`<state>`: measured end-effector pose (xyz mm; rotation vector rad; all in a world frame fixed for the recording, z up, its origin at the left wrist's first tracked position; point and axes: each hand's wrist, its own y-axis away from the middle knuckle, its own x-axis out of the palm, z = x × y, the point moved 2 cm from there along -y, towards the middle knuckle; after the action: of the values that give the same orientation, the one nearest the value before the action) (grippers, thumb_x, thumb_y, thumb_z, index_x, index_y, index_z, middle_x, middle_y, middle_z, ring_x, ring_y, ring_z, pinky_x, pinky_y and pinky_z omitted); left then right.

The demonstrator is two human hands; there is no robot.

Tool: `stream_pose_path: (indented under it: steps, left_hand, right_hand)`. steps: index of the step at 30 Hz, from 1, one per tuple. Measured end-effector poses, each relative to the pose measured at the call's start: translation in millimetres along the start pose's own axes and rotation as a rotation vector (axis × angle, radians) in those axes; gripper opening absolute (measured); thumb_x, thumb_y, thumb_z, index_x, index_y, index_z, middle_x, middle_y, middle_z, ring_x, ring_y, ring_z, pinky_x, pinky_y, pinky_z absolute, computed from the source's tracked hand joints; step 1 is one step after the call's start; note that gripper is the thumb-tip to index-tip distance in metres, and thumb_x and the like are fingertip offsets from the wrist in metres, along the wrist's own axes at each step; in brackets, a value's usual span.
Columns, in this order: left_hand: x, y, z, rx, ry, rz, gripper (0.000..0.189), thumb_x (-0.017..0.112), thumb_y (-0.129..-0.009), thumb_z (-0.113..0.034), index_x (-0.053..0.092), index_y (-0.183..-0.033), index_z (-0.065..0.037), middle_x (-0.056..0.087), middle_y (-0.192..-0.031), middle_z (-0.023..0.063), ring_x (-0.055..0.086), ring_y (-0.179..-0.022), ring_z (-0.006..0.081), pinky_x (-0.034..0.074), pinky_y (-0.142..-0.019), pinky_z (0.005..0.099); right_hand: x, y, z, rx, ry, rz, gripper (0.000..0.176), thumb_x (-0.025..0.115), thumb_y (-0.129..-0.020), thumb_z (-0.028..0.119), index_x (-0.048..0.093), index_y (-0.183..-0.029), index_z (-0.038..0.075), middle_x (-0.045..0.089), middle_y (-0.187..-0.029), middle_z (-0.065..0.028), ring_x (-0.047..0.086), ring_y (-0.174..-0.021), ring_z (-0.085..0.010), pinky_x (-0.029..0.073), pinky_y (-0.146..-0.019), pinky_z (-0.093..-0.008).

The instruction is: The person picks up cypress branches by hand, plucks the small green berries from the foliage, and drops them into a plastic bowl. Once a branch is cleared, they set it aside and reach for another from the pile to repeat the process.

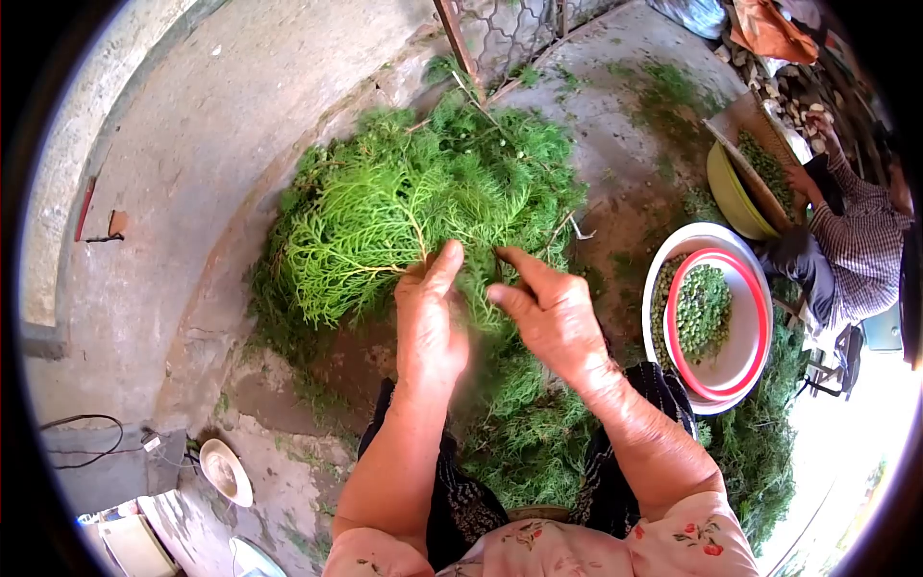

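My left hand point(430, 322) grips the stem of a large, flat, bright green cypress-like branch point(370, 226) that fans out up and to the left. My right hand point(548, 313) is beside it, its thumb and forefinger pinched on a sprig at the branch's base. Under both hands lies a big pile of the same green foliage point(481, 163) on the concrete ground. More cuttings point(524, 442) rest on my lap between my knees.
To the right stands a white bowl point(692, 240) with a red-rimmed bowl point(745, 361) inside, both holding small green berries. Another person in a checked shirt point(860, 240) sits at the far right by a yellow-green basin point(731, 192). A small white dish point(226, 473) lies lower left.
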<state>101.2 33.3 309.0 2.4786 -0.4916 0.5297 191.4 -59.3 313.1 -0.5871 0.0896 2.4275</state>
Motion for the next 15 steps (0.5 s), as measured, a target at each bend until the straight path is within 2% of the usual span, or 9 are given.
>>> stream_pose_path:
  steps: [2, 3, 4, 5, 7, 10, 11, 14, 15]
  left_hand:
    - [3, 0, 4, 0.010, 0.050, 0.007, 0.035, 0.067, -0.080, -0.038, 0.056, -0.090, -0.007, 0.052, -0.097, 0.0019, 0.047, -0.089, 0.0119, 0.039, -0.072, 0.0246]
    - [4, 3, 3, -0.025, 0.038, 0.109, 0.050, 0.059, -0.079, -0.053, 0.053, -0.095, -0.006, 0.047, -0.109, 0.0045, 0.041, -0.108, 0.0166, 0.039, -0.078, 0.0284]
    - [4, 6, 4, -0.025, 0.056, 0.146, 0.052, 0.058, -0.079, -0.054, 0.052, -0.096, -0.006, 0.047, -0.110, 0.0043, 0.041, -0.109, 0.0169, 0.039, -0.078, 0.0291]
    - [3, 9, 5, -0.024, 0.074, 0.182, 0.054, 0.058, -0.078, -0.056, 0.051, -0.098, -0.006, 0.046, -0.111, 0.0041, 0.040, -0.111, 0.0172, 0.039, -0.078, 0.0298]
    - [5, 13, 6, -0.018, 0.099, 0.275, 0.055, 0.055, -0.077, -0.059, 0.051, -0.100, -0.010, 0.046, -0.115, 0.0032, 0.035, -0.117, 0.0177, 0.036, -0.086, 0.0326]
    - [2, 14, 12, -0.002, -0.051, 0.414, 0.053, 0.054, -0.077, -0.060, 0.052, -0.098, -0.011, 0.045, -0.119, 0.0038, 0.033, -0.120, 0.0174, 0.031, -0.093, 0.0324]
    - [2, 12, 14, 0.015, -0.146, 0.414, 0.060, 0.056, -0.076, -0.061, 0.049, -0.106, -0.009, 0.045, -0.121, 0.0046, 0.034, -0.119, 0.0163, 0.029, -0.094, 0.0331]
    - [19, 19, 8, 0.057, -0.236, 0.552, 0.070, 0.058, -0.075, -0.063, 0.049, -0.104, 0.000, 0.049, -0.095, 0.0039, 0.045, -0.090, 0.0136, 0.038, -0.080, 0.0300]
    - [14, 15, 11, 0.032, -0.263, 0.562, 0.068, 0.061, -0.075, -0.059, 0.048, -0.109, -0.001, 0.048, -0.100, 0.0036, 0.043, -0.095, 0.0141, 0.036, -0.083, 0.0308]
  right_hand:
    - [2, 0, 0, 0.017, 0.031, 0.041, 0.057, 0.071, -0.074, 0.021, 0.048, -0.121, 0.000, 0.058, -0.068, -0.0134, 0.055, -0.059, -0.0173, 0.045, -0.057, -0.0305]
    - [2, -1, -1, 0.013, 0.047, 0.062, 0.061, 0.072, -0.073, 0.023, 0.046, -0.123, -0.001, 0.058, -0.068, -0.0136, 0.056, -0.060, -0.0187, 0.046, -0.058, -0.0315]
    - [3, -1, -2, 0.009, 0.063, 0.082, 0.065, 0.073, -0.072, 0.025, 0.045, -0.124, -0.001, 0.059, -0.069, -0.0138, 0.057, -0.061, -0.0201, 0.046, -0.058, -0.0324]
    - [1, -3, 2, 0.064, 0.046, 0.138, 0.047, 0.070, -0.074, 0.029, 0.046, -0.098, -0.003, 0.059, -0.079, -0.0228, 0.058, -0.079, -0.0411, 0.046, -0.065, -0.0444]
    - [-2, -2, 4, 0.048, 0.125, 0.106, 0.042, 0.069, -0.075, 0.028, 0.046, -0.093, -0.002, 0.059, -0.078, -0.0231, 0.058, -0.078, -0.0413, 0.046, -0.064, -0.0451]
    - [-4, -2, 0, 0.026, 0.169, 0.068, 0.035, 0.067, -0.077, 0.024, 0.046, -0.090, -0.001, 0.058, -0.076, -0.0232, 0.057, -0.077, -0.0415, 0.046, -0.064, -0.0458]
    - [-4, -3, -1, 0.019, 0.171, 0.056, 0.033, 0.066, -0.077, 0.022, 0.046, -0.090, -0.001, 0.058, -0.076, -0.0232, 0.058, -0.076, -0.0416, 0.046, -0.064, -0.0459]
    - [-5, -3, 0, 0.060, 0.184, 0.118, 0.025, 0.063, -0.078, 0.016, 0.048, -0.088, -0.001, 0.058, -0.073, -0.0230, 0.058, -0.073, -0.0414, 0.046, -0.063, -0.0459]
    - [-5, -3, -1, 0.053, 0.168, 0.117, 0.024, 0.062, -0.078, 0.016, 0.048, -0.088, -0.001, 0.058, -0.073, -0.0230, 0.058, -0.073, -0.0412, 0.046, -0.062, -0.0459]
